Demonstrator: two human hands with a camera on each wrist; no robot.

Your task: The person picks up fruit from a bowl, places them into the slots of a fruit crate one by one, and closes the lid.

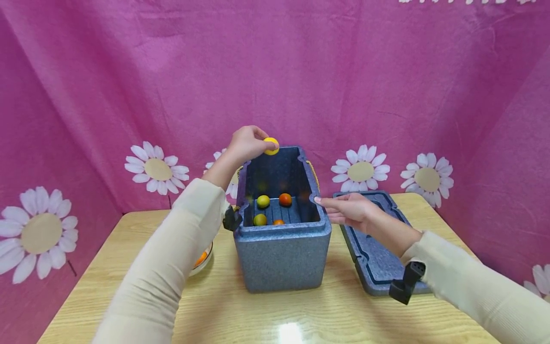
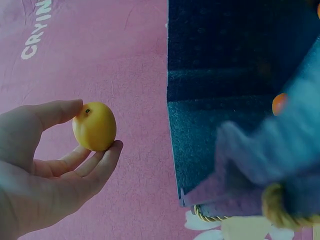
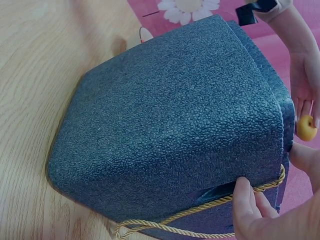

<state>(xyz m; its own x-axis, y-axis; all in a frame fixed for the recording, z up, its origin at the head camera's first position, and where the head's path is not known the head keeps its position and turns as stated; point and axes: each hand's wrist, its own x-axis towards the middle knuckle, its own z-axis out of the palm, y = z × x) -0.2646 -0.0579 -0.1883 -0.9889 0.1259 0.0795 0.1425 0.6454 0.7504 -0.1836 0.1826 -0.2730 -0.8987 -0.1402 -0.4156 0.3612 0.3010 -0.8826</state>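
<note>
My left hand [image 1: 249, 143] pinches a small, round yellow fruit [image 2: 95, 126] between thumb and fingertips, above the far left part of a grey foam cooler box [image 1: 281, 260]. The box stands uncovered on the table. Inside it lie two yellow-green fruits, one a yellow-green fruit [image 1: 263, 201] toward the left wall, along with a red-orange fruit [image 1: 285, 199] and an orange fruit [image 1: 279, 222] partly hidden by the front wall. At the box's right side, my right hand [image 1: 350, 210] holds the rim, thumb on the edge and fingers against the outer wall beside a gold rope [image 3: 200, 207].
The box's grey lid [image 1: 380, 255] lies on the wooden table [image 1: 279, 315] to the right, under my right forearm. Left of the box, a bowl [image 1: 207, 263] with orange fruit is partly hidden by my left sleeve. A pink flowered cloth [image 1: 301, 71] hangs behind.
</note>
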